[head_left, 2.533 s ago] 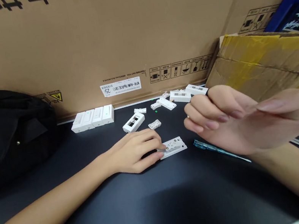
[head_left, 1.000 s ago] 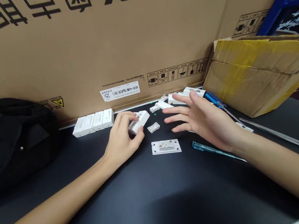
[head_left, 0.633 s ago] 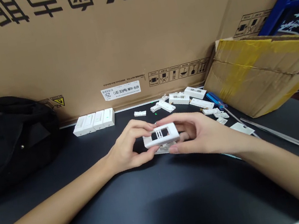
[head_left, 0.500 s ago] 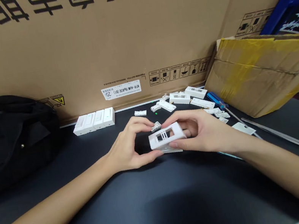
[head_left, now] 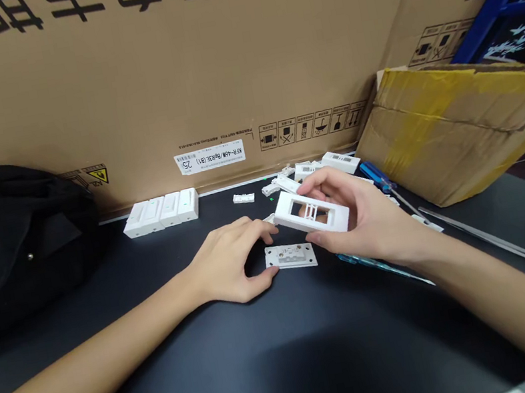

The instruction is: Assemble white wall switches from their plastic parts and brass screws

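Observation:
My right hand (head_left: 359,210) grips a white rectangular plastic housing (head_left: 285,211), held tilted above the table with its cut-out window and thin inner bars facing me. Below it a flat white plate (head_left: 291,256) lies on the black table, with small metal parts and holes at its corners. My left hand (head_left: 230,260) rests beside that plate with thumb and fingers apart. Its thumb tip is at the plate's left edge, and its index fingertip is by a small white part (head_left: 271,219) that the housing partly hides.
Several white switches (head_left: 160,216) stand in a row at the back left. More white pieces (head_left: 340,162) are heaped behind my right hand. A teal pointed tool (head_left: 386,264), a blue-handled screwdriver (head_left: 374,175) and long tweezers (head_left: 494,241) lie rightward. A black bag (head_left: 13,254) and cardboard box (head_left: 464,127) flank the table.
My right hand has lifted the housing up and to the right, uncovering the plate on the table. My left hand has dropped slightly, its fingers apart from the housing.

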Available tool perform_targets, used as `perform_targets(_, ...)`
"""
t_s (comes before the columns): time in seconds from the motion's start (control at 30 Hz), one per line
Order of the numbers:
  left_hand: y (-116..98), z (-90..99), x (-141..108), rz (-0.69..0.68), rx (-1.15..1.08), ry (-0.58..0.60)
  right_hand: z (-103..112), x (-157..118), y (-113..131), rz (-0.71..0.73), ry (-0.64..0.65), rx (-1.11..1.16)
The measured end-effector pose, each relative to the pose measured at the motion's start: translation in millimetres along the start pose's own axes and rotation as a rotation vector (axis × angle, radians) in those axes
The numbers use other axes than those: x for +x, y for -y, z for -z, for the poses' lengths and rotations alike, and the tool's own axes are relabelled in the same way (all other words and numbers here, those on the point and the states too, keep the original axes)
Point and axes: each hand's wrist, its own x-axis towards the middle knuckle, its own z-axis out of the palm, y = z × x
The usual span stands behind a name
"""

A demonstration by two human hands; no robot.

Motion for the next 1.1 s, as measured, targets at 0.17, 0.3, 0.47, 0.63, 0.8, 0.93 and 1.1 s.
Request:
perform_targets(0.17,7.5,-5.4,-1.1,-0.029,-0.035,-0.033,2.6,-1.4,2.3,0.026,0.062,-0.121)
perform_targets(0.3,11.8,-8.9,-3.9,-0.083,-0.13,-0.122,2.0,-2.5,0.5,0.057,0.099,-0.071)
perform_targets(0.47,16.2,-12.2,-4.4,-0.21,-0.273,-0.246,2.0,-2.2,-6.7,0.038,-0.01,0.0)
perform_targets(0.63,18.2,-13.7,-3.3,-0.279,-0.31,-0.337,4.1,0.4,-10.4,-0.016,-0.084,-0.034)
perform_targets(0.8,16.2,-13.4,-2.9,-0.298,-0.348,-0.363,6.1,-0.4,-9.1,0.018,-0.051,-0.13)
perform_targets(0.93,16.2,-12.9,-1.8,-0.348,-0.321,-0.413,5.1,-2.6,-7.9,0.055,0.032,-0.069)
perform_targets(1.1,14.9,-9.9,-1.2,-0.397,-0.216,-0.421,1.9,-4.2,-9.3,0.113,0.098,0.074)
